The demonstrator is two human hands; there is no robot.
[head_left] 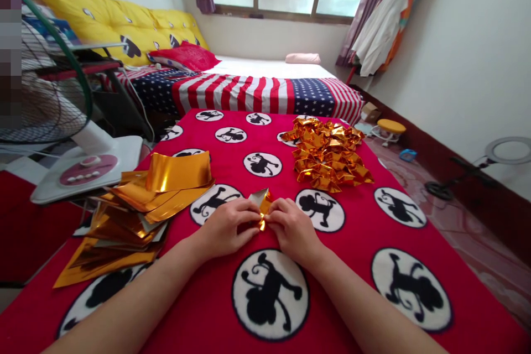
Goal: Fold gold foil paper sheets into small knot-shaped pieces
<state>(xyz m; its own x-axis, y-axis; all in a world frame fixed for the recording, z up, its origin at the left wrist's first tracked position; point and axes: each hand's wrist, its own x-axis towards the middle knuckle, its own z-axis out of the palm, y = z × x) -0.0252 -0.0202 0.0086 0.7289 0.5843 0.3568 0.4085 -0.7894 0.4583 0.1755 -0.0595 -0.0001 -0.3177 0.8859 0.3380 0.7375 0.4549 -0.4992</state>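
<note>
Between my two hands, over the middle of the red cloth, is a partly folded sheet of gold foil paper (pixel 265 204), its pale underside showing at the top. My left hand (pixel 232 224) pinches its left side with thumb and fingers. The right side is gripped by my right hand (pixel 292 227), fingers bent close together. To the left lies a loose stack of flat gold foil sheets (pixel 178 172), fanned out toward me. Farther off on the right sits a heap of folded gold foil pieces (pixel 329 155).
A red cloth with monkey prints (pixel 344 287) covers the table. At the left stands a fan (pixel 95 149) close to the table's edge. Beyond the table is a bed (pixel 249 91) with a red pillow (pixel 185 57). A yellow stool (pixel 391 126) and a ring light (pixel 506 150) are on the right.
</note>
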